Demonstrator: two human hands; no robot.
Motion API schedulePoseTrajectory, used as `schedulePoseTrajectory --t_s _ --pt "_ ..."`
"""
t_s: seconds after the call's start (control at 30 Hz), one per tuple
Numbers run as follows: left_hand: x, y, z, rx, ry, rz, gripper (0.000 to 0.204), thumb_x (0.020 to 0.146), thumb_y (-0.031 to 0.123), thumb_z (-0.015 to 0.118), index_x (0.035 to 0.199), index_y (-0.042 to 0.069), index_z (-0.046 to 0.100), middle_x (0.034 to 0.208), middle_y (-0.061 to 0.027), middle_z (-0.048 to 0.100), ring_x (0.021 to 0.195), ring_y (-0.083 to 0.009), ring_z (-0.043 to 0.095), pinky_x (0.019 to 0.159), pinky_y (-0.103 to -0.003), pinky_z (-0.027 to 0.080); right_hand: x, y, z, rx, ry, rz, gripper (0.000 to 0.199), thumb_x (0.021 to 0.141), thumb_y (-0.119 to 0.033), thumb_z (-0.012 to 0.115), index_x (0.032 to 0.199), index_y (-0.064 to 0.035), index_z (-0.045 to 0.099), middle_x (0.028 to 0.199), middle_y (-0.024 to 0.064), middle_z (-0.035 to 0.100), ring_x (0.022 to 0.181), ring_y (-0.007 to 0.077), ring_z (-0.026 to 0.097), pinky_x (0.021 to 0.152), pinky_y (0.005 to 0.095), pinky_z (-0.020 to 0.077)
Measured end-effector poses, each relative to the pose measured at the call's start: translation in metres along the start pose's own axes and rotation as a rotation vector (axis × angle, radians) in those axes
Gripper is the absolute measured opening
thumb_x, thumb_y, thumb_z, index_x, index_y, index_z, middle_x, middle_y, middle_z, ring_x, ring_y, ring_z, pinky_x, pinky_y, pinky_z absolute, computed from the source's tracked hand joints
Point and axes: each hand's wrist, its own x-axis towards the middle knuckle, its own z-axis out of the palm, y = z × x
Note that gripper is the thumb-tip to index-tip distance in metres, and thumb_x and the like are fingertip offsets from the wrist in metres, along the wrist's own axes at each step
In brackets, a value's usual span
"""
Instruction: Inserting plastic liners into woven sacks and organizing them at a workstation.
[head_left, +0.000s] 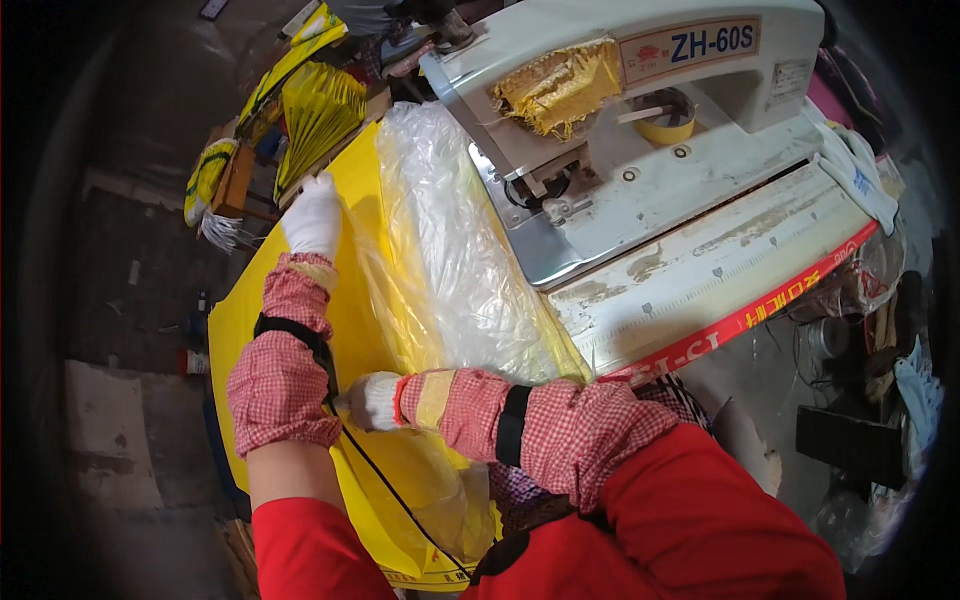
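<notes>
A large yellow sack [350, 270] lies across the work surface, with a crinkled clear plastic liner [450, 250] along its right side. My left hand [312, 215], in a white glove, is closed at the sack's far left edge, with its fingertips partly hidden. Lower down, my right hand [374, 402], also gloved in white, is low over the yellow material. My left forearm hides its fingers, so their grip does not show. Right of the liner stands a pale grey sewing machine [640, 130]; its needle area [545, 195] is apart from both hands.
A folded yellow stack [318, 110] lies beyond my left hand. The machine's metal bed [600, 240] and a scale-marked ledge with a red front strip [740, 322] border the sack's right side. A roll of yellow tape [668, 128] sits under the machine arm. A white cloth [860, 180] hangs at the right.
</notes>
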Motion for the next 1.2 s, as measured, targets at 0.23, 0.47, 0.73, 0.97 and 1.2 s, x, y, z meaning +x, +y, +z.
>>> schedulePoseTrajectory --t_s 0.23,0.47,0.73,0.97,1.2 --pt "0.028 -0.046 -0.056 0.317 0.146 0.281 0.007 0.077 0.01 0.052 0.083 0.012 0.054 0.071 -0.0074 0.061 0.057 -0.0246 0.063 0.046 -0.033 0.05 0.01 -0.032 0.03 -0.528 -0.567 -0.271 0.025 0.074 -0.019 0.055 0.095 -0.0115 0.067 0.088 0.0121 0.066 0.08 0.0289 0.063 0.069 0.0364 0.0506" --pt "0.074 -0.056 -0.226 0.382 0.188 0.324 0.019 0.086 0.018 0.045 0.088 0.007 0.06 0.083 -0.0138 0.064 0.08 -0.0324 0.063 0.067 -0.041 0.051 -0.095 -0.099 0.042 -0.212 -0.694 -0.217 0.021 0.082 -0.022 0.05 0.086 -0.0103 0.068 0.084 0.0103 0.066 0.079 0.0268 0.062 0.07 0.0376 0.0499" --pt "0.048 -0.035 -0.258 0.378 0.107 0.363 0.025 0.089 0.02 0.04 0.094 0.007 0.061 0.091 -0.0131 0.064 0.086 -0.0308 0.062 0.073 -0.04 0.049 -0.202 -0.051 -0.034 -0.282 -0.453 0.299 0.024 0.083 -0.022 0.047 0.09 -0.0068 0.065 0.087 0.0105 0.064 0.081 0.0255 0.06 0.073 0.0358 0.0481" --pt "0.04 -0.015 -0.257 0.297 0.07 0.337 0.024 0.089 0.02 0.041 0.095 0.008 0.061 0.09 -0.0121 0.064 0.086 -0.0306 0.061 0.073 -0.04 0.049 -0.258 -0.102 -0.121 0.299 0.589 0.365 0.021 0.082 -0.012 0.051 0.097 -0.0037 0.062 0.083 0.0116 0.064 0.08 0.0297 0.06 0.076 0.0363 0.0473" --pt "0.037 0.001 -0.254 0.344 0.094 0.384 0.018 0.085 0.015 0.044 0.091 0.009 0.06 0.088 -0.0106 0.064 0.084 -0.0301 0.062 0.069 -0.04 0.05 -0.267 -0.093 -0.181 -0.373 1.197 0.25 0.053 0.075 -0.026 0.067 0.118 -0.0011 0.049 0.105 0.0217 0.059 0.099 0.0358 0.056 0.087 0.0385 0.044"
